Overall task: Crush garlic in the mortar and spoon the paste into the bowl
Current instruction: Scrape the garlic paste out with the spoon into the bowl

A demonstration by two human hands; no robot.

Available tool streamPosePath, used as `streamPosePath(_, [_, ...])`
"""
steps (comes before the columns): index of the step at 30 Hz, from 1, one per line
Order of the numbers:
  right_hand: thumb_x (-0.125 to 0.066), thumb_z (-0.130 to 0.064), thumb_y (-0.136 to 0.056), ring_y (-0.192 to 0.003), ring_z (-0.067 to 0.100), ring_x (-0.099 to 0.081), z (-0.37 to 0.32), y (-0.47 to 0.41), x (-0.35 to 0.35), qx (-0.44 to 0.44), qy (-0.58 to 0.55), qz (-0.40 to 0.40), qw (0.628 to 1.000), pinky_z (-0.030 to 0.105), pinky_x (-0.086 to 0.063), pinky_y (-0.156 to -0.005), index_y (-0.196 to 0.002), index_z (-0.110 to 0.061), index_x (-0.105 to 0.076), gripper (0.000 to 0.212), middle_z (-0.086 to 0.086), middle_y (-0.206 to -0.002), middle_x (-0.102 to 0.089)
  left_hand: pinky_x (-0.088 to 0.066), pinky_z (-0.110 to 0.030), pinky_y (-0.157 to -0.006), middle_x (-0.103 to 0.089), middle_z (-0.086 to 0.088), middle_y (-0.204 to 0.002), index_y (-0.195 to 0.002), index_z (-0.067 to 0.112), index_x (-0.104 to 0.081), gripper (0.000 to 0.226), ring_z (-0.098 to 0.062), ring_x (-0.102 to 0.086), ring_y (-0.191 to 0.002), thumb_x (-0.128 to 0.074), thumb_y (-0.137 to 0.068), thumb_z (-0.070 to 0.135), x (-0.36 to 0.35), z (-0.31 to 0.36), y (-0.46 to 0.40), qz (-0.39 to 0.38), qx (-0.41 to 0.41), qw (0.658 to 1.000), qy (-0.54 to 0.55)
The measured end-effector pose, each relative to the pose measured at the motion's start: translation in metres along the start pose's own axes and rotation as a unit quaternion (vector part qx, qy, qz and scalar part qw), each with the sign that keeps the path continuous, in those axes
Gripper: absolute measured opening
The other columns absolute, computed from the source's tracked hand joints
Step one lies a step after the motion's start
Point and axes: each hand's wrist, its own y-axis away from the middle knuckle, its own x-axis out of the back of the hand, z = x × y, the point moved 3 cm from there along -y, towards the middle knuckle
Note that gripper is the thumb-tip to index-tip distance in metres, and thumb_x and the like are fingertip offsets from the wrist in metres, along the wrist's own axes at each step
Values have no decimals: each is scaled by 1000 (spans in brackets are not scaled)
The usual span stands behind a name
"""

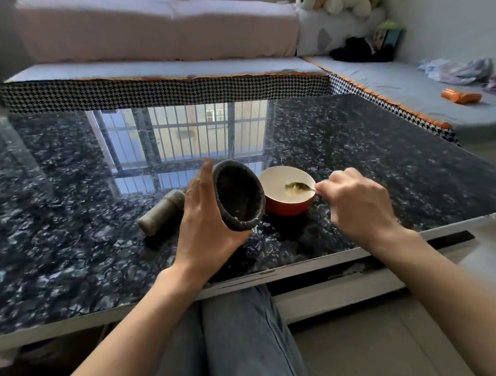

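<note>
Stone-grey and rough, the mortar (239, 194) sits tipped in our left hand (206, 219), whose palm cups its underside while the fingers wrap round the far wall; its mouth leans toward the bowl (288, 207), rim nearly touching rim. Our right hand (358, 203) pinches the handle of the spoon (299, 187) between thumb and curled fingers, with the spoon's head down inside the bowl on a pale heap of garlic paste (295, 190). We judge that we are in the spooning step, with a load just being dropped off. Inside the mortar only thin smears and a few pale bits near the lower lip show, so the transfer looks close to done. The next move calls for bringing the spoon back into the tilted mortar and scraping along that lower wall, keeping the tilt steady so the heavy stone does not knock the bowl. The pestle (161, 212) lies on its side just left of the mortar, all of it toward the near edge of the dark speckled table (69, 227).
</note>
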Motion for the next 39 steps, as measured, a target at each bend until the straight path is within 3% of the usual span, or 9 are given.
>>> streamPosePath(4, [-64,13,-49,-64,30,-54,-4,5,-6,93,107,55,988,30,-40,-51,-79,-4,-69,34,10,-66,-60,-21,-25,-100,-34,-11,-142,-145,16,-10,118,-22,-27,-132,-86,-56,32,0,-3,2,-4,-2,1000,-7])
streamPosePath(10, [-68,7,-70,-74,27,-55,-1,23,13,-30,-85,105,990,33,-50,-59,-94,-9,-70,29,5,-78,-65,-19,-29,-103,-31,-9,-145,-145,19,-8,119,-23,-24,-135,-85,-56,31,1,-5,6,-2,1,1000,5])
streamPosePath(15, [-58,-14,-81,-79,19,-56,-28,37,33,1,-241,103,965,29,-49,-64,-96,-12,-70,19,-1,-84,-66,-22,-32,-107,-30,-9,-146,-146,16,-9,117,-23,-24,-135,-85,-57,32,0,-5,11,0,-2,1000,4])
streamPosePath(20, [-65,2,-67,-64,27,-59,-68,30,21,81,-25,119,989,29,-45,-51,-96,-6,-69,30,7,-75,-66,-29,-44,-104,-34,-15,-141,-144,9,-16,111,-31,-31,-131,-84,-59,31,-2,-5,15,8,-15,1000,-6])
streamPosePath(25, [-38,2,-75,-54,24,-54,-87,29,14,103,52,117,986,26,-37,-43,-86,-2,-69,33,7,-66,-61,-33,-48,-104,-37,-17,-139,-142,9,-18,104,-32,-31,-130,-82,-62,30,-4,-5,17,27,-32,999,-5])
streamPosePath(30, [-56,-4,-74,-63,25,-59,-88,51,12,32,-156,-17,987,26,-39,-45,-87,-13,-68,20,2,-73,-58,-31,-43,-105,-36,-16,-139,-139,13,-17,103,-27,-27,-132,-83,-62,31,-7,-10,23,52,-60,997,-8])
streamPosePath(35, [-68,-19,-81,-83,8,-65,-74,47,5,-94,-465,-104,874,40,-53,-78,-93,-20,-71,12,-9,-86,-69,-22,-21,-108,-27,-7,-137,-136,11,-21,99,-21,-24,-133,-81,-61,35,-1,-19,31,58,-101,993,-6])
streamPosePath(37, [-69,-18,-80,-78,13,-65,-71,42,15,-77,-420,-42,903,39,-54,-72,-92,-19,-71,12,-6,-84,-69,-21,-15,-107,-27,-8,-135,-134,10,-22,98,-21,-26,-131,-80,-60,34,4,-23,34,66,-113,991,-7])
streamPosePath(39, [-70,-9,-76,-67,22,-62,-74,35,27,-9,-230,32,973,33,-51,-58,-89,-15,-71,15,-1,-77,-65,-21,-13,-106,-26,-6,-135,-134,13,-22,100,-20,-26,-130,-83,-57,29,6,-25,35,66,-109,992,1])
